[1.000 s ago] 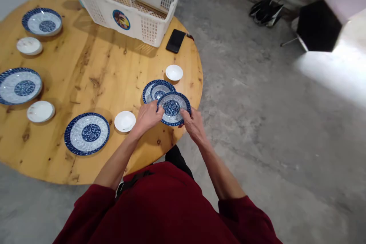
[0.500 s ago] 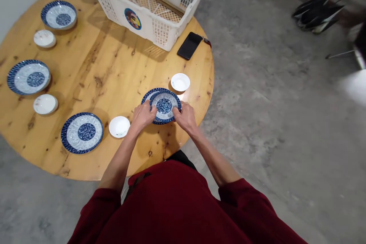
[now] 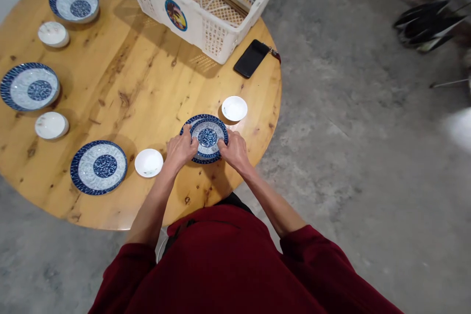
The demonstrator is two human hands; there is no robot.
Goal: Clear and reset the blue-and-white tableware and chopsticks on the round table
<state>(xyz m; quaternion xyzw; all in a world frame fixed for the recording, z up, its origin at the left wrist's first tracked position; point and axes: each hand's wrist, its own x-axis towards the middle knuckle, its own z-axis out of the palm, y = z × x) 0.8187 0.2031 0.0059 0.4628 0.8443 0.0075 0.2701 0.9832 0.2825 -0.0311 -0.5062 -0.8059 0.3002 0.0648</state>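
Observation:
My left hand (image 3: 181, 147) and my right hand (image 3: 234, 148) grip a small blue-and-white plate (image 3: 208, 138) by its opposite sides. Under it lies a larger blue-rimmed plate (image 3: 203, 160), mostly covered; whether the two touch I cannot tell. Both thumbs rest on the small plate's upper face, while the other fingers are partly hidden at its edge. Just beyond my right hand stands a small white bowl (image 3: 234, 108). Another white bowl (image 3: 148, 163) is to the left of my left hand, beside a patterned plate (image 3: 98, 167).
A white plastic basket (image 3: 206, 29) stands at the back of the round wooden table (image 3: 147, 93), near a black phone (image 3: 251, 59). Along the left are two patterned bowls (image 3: 73, 2) and two small bowls (image 3: 52, 125). Dark folded umbrellas (image 3: 427, 24) lean by the wall.
Held in both hands, the small plate has shifted slightly left and sits more centrally over the larger plate. The camera view has also moved a little.

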